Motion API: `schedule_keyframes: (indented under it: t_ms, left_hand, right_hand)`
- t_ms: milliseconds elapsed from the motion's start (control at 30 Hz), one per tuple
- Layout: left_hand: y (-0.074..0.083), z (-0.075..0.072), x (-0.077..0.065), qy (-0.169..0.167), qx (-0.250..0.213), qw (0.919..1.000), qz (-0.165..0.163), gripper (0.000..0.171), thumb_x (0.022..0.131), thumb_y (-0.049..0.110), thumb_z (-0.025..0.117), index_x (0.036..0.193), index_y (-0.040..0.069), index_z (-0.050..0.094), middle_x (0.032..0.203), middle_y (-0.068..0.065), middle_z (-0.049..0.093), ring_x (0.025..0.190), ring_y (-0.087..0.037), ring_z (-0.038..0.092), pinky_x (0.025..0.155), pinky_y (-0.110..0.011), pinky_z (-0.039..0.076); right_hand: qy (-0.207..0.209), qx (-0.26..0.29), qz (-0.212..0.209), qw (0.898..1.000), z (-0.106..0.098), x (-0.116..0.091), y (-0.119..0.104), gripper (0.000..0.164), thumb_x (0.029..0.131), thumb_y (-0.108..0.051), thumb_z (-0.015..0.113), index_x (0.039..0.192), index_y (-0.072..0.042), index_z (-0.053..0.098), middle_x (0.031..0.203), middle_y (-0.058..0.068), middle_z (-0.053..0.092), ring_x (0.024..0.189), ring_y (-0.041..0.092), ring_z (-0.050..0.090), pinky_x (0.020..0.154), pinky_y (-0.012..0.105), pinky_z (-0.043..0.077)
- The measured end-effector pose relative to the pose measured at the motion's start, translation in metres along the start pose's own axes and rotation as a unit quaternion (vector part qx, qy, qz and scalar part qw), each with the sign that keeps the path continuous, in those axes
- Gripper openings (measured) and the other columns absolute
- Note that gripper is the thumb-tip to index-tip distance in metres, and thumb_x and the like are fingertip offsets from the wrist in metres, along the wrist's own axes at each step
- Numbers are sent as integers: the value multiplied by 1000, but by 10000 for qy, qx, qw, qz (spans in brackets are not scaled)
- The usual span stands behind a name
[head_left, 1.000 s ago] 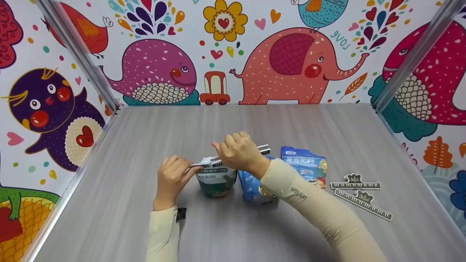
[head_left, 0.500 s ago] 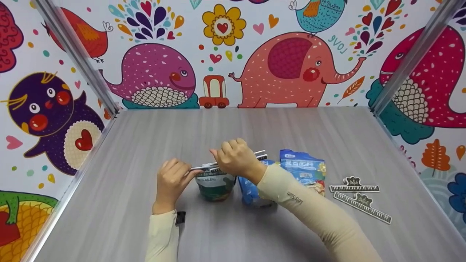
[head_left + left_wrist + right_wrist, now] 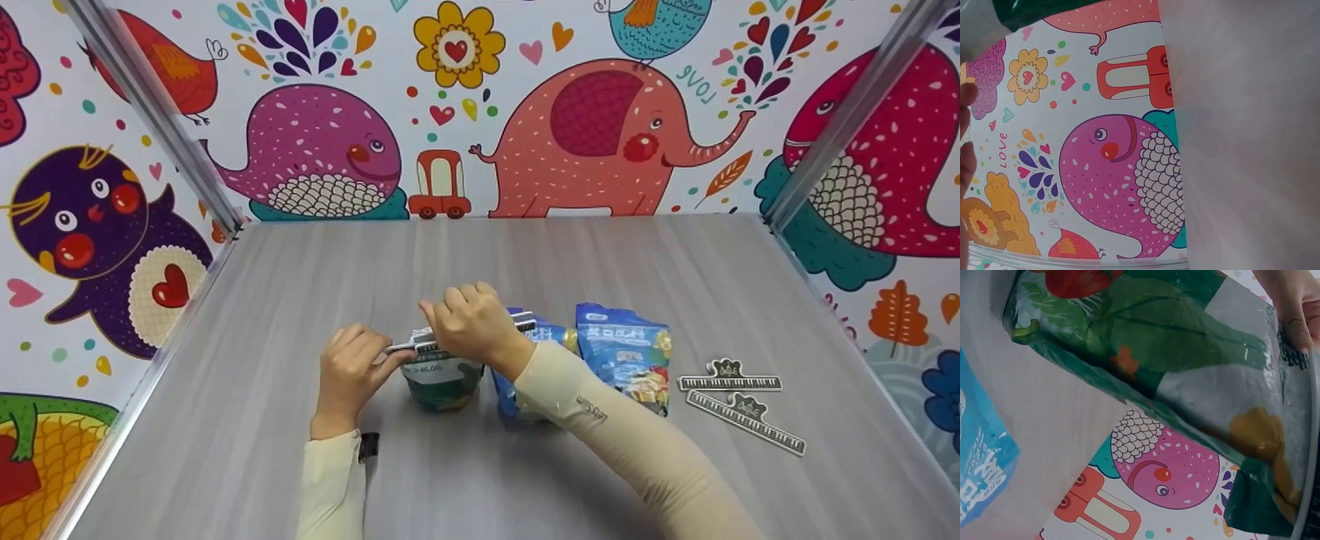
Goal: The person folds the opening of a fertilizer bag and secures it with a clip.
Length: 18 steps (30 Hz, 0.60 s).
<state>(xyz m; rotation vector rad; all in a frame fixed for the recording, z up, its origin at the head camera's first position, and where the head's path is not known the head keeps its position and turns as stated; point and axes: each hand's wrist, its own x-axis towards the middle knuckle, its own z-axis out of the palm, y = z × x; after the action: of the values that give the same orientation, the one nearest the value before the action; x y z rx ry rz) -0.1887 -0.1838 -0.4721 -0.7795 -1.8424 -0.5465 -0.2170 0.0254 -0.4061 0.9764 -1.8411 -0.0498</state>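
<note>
A green-and-white bag (image 3: 442, 388) printed with vegetables stands upright in the middle of the table in the head view. My left hand (image 3: 349, 379) pinches the left end of its folded top between thumb and fingers. Curled over a long piano-key clip (image 3: 525, 322), my right hand (image 3: 472, 324) grips it along that top edge. The clip's right end sticks out past the hand. The right wrist view shows the bag (image 3: 1196, 365) from its printed side, with the left thumb (image 3: 1296, 329) at the top corner and the clip's pale edge (image 3: 1312, 433) along the top.
Two blue bags stand right of the green one: a nearer blue bag (image 3: 510, 401), partly behind the right forearm, and another blue bag (image 3: 622, 349). A piano-key clip (image 3: 731, 382) and a second such clip (image 3: 746, 421) lie at the right. Cartoon-printed walls (image 3: 337, 150) enclose the table.
My right hand and the clip have slid a little left along the bag's top, toward the left hand. More of the blue bags shows now. The left hand has barely moved.
</note>
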Motion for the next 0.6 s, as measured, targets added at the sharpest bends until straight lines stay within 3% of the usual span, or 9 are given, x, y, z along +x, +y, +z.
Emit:
schedule_keyframes:
  t_ms: [600]
  left_hand:
    - [-1,-2,1,-5,-73,9999,80,50,93,51,66,68,8,60,62,-2,57,56,-18,50,52,-36,39]
  right_hand:
    - [-147,-203,-77,9997,0,7,-10,48,95,-32,67,53,-14,55,50,0,40,40,13,39,39,22,31]
